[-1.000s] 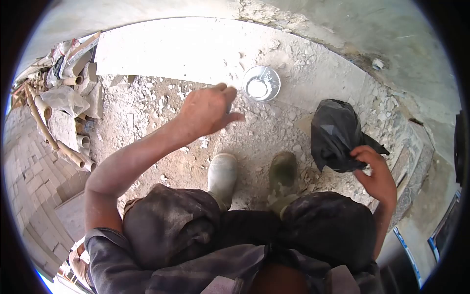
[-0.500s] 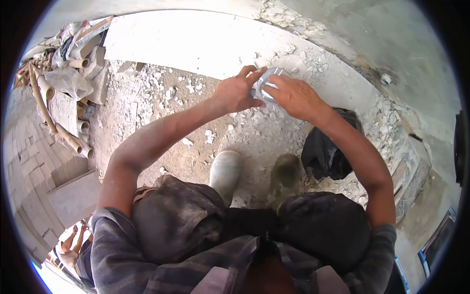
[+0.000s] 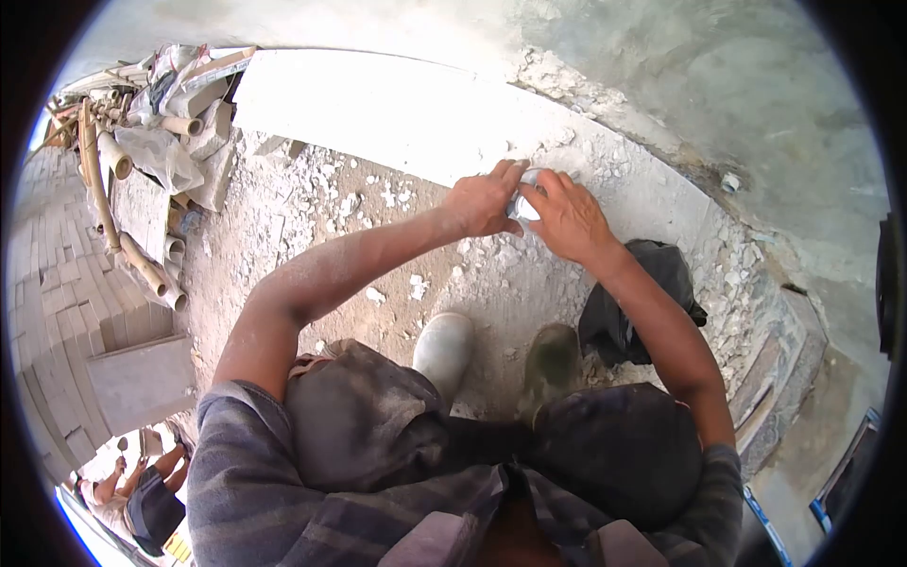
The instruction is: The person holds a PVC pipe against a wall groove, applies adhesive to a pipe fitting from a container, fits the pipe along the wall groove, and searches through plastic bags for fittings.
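A clear round container with a white middle (image 3: pixel 529 204) lies between both hands, mostly covered by the fingers. My left hand (image 3: pixel 486 200) grips its left side, thumb below and fingers above. Over the right side and top of it curl the fingers of my right hand (image 3: pixel 570 215). A black plastic bag (image 3: pixel 652 283) rests on the ground, partly behind my right forearm. Two boots, one pale (image 3: pixel 443 352) and one dark green (image 3: pixel 552 361), stand on the dusty floor beneath the hands.
A white board (image 3: pixel 359 104) lies along the wall with rubble on its right part. Bamboo poles (image 3: pixel 99 180) and plastic sheets are piled at the left, near stacked blocks (image 3: pixel 71 312). Another person (image 3: pixel 142 491) is at the lower left. Stone slabs (image 3: pixel 784 369) lie at the right.
My right hand has left the black bag and moved up and left to the container. My left hand has moved right and closed on its side.
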Available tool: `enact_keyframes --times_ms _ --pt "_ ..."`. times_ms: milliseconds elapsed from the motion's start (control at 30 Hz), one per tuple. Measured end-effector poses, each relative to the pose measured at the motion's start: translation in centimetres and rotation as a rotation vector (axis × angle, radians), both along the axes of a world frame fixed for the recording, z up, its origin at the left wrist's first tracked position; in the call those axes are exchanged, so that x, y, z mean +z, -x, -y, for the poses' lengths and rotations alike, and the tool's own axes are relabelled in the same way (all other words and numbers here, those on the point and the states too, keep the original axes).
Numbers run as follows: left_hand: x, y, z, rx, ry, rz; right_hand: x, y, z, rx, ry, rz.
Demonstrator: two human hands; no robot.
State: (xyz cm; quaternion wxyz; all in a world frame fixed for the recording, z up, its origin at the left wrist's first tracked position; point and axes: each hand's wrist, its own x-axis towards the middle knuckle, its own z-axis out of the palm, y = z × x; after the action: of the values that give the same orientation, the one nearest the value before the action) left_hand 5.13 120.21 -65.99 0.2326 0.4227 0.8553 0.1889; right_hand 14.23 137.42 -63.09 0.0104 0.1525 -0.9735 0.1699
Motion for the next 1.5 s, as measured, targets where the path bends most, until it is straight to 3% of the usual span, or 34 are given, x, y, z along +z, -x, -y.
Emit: enact_keyframes --times_ms 67,333,467,567,633,733,833,967,1133,1300,1333,1400,1467,1500 --pt "-0.4 -0.5 0.2 -0.014 -0.047 0.008 -0.3 -0.2 -0.6 0.094 -0.028 0.014" --pt "-1.0 0.1 0.2 -0.02 -0.11 0.011 -2.7 -1.3 1.4 -0.083 0.013 0.032" --pt "0.6 0.6 0.0 -0.044 0.057 0.055 -1.4 -1.3 0.4 -0.068 0.003 0.153" --pt "0.6 1.6 1.2 0.045 0.113 0.14 1.7 -1.3 0.7 -0.177 -0.072 0.084" --pt "1.7 2.9 2.5 0.073 0.13 0.339 0.8 -0.7 0.0 -0.069 -0.131 0.233" --pt "1.2 3.9 3.6 0.067 0.249 0.365 -1.5 1.3 0.0 0.019 -0.259 0.295" --pt "0.5 4.0 5.0 0.054 0.262 0.352 0.1 2.6 -0.2 0.044 -0.186 0.423" --pt "0.0 4.8 6.3 0.048 0.291 0.395 3.2 5.4 -1.5 -0.046 0.181 0.305" --pt "-0.7 5.2 5.6 -0.035 0.416 0.491 3.6 12.1 -1.1 -0.07 0.124 0.127" --pt "-1.6 3.8 4.5 0.025 0.371 0.465 -2.2 16.1 0.2 -0.086 -0.164 0.062" --pt "-1.8 3.7 4.5 0.035 0.352 0.477 -3.1 16.4 0.3 -0.131 -0.114 0.158" --pt "-1.3 3.7 4.4 0.029 0.309 0.529 -3.4 15.7 0.2 -0.182 -0.059 0.105" --pt "-1.1 3.9 4.7 0.034 0.234 0.487 -0.2 11.6 -0.9 -0.249 -0.002 -0.017" --pt "-0.4 3.9 4.8 0.061 0.162 0.502 1.7 10.2 -3.4 -0.149 0.134 0.067"
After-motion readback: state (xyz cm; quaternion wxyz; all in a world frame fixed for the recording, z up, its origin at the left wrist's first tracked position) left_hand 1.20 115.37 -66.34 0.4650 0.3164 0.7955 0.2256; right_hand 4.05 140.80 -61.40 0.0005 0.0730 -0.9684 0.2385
